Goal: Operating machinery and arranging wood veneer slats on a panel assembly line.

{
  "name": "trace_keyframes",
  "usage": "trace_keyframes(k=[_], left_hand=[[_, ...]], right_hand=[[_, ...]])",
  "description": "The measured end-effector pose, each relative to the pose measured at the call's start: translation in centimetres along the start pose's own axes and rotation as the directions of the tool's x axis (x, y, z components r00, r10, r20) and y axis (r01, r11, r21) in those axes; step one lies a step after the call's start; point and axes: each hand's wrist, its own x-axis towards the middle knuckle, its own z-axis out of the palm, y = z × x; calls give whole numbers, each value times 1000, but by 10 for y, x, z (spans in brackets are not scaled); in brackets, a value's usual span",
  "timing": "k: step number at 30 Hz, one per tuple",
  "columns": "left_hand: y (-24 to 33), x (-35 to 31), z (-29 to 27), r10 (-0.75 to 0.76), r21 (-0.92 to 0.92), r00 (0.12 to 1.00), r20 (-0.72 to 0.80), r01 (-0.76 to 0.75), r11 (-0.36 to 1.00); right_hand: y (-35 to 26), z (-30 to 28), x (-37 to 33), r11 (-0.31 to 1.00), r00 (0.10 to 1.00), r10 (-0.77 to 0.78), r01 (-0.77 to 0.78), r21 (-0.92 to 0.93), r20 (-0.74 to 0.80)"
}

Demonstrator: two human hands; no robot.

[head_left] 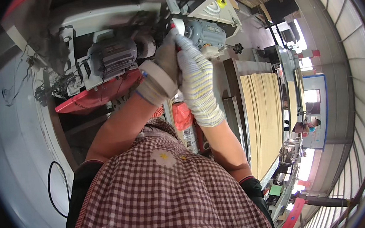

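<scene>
Both my gloved hands are raised together at the top centre, by a white round part (178,26) beside a blue-grey electric motor (206,33). On my left hand (168,56) is a dark, soiled glove, and a wide beige ring like a tape roll (158,80) circles that wrist. My right hand (196,76), in a striped knit glove, lies against the left one with its fingertips near the white part. The fingers of both look closed. Bits of red show between and above them, but what they hold is mostly hidden.
Left of my hands sits a second grey motor (114,57) above a red panel (102,92). A tall stack of tan sheets (263,124) stands to the right. A red bag (182,116) hangs below my hands. Farther right, another person (307,126) is visible.
</scene>
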Motion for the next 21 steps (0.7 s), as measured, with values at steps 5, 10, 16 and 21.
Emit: trace_keyframes(k=[5,10,16,21], left_hand=[[-24,56,-28,-172,20,985,-12,173,985],[-44,73,-35,-62,-48,997,53,65,997],[-33,53,-18,-75,-169,996,38,81,982],[-32,47,-20,-48,-108,996,76,56,993]], right_hand=[[-6,-5,7,955,993,-115,119,-273,30],[-11,-1,7,986,997,77,-77,-147,-9],[2,-5,9,980,999,51,-52,-194,-12],[8,-7,8,969,1000,12,-16,-245,-16]])
